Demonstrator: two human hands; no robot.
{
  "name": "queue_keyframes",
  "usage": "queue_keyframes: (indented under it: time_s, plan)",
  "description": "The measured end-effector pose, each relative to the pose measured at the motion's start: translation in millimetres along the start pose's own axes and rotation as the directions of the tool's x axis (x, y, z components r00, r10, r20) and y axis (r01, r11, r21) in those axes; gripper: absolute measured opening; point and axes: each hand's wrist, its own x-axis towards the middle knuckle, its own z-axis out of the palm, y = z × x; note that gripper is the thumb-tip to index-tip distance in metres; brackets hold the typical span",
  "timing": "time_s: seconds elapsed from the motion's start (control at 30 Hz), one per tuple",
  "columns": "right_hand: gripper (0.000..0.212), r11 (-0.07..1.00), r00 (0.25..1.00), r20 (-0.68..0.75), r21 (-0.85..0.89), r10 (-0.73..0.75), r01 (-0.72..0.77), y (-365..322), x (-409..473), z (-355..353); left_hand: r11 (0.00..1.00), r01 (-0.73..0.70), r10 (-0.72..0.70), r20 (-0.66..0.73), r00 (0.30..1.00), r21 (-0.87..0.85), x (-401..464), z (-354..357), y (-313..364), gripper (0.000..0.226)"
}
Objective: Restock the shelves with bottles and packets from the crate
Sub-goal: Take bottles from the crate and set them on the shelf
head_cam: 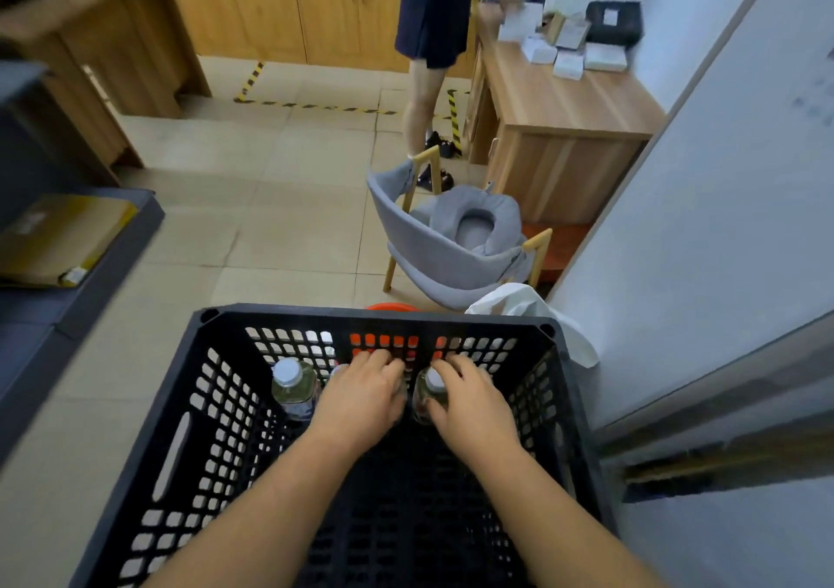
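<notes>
Both my hands are down inside the black crate (149, 429), at its far end. My left hand (361, 402) is curled over the top of a bottle I can barely see beneath it; only a sliver of cap shows at its left edge, so I judge the fingers are closed round that bottle, though the grip itself is hidden. My right hand (469, 407) is wrapped over a second bottle (428, 395), whose white cap and clear shoulder show just left of my fingers (451, 368), with my thumb lying down its near side. The two hands sit side by side, close but not touching.

To the left of my left hand a third bottle (293, 386) stands upright against the far wall, untouched. The near part of the crate floor looks bare, and I see no packets in it from here.

As I read it, much of the crate is already emptied, with at least three bottles left to move. Neither bottle under my hands is lifted yet.

Beyond the crate stands a grey chair (451, 244) on the tiled floor, a wooden desk (564, 104) far right, and another person (433, 23) standing by it. A dark shelf (113, 244) edge runs along the left.
</notes>
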Motion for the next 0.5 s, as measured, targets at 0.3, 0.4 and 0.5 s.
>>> queue_keyframes:
  time_s: [0.3,0.4,0.5]
  plan:
    - [0.063,0.994,0.983,-0.161,0.044,-0.088,0.096,-50.4,-75.0,-94.3,0.997,0.036,-0.043,-0.113,0.993,-0.066,-69.0,-117.5,0.7,0.045]
    - [0.067,0.996,0.983,-0.165,0.031,-0.075,0.082,-69.6,-95.9,-116.3,0.996,0.017,-0.026,-0.109,0.994,-0.085,-87.0,-144.3,1.5,0.044]
    - [0.069,0.999,0.982,-0.185,0.023,-0.037,0.042,-86.6,-115.1,-127.2,0.994,-0.022,0.009,-0.118,0.993,-0.108,-99.5,-161.9,0.0,0.043]
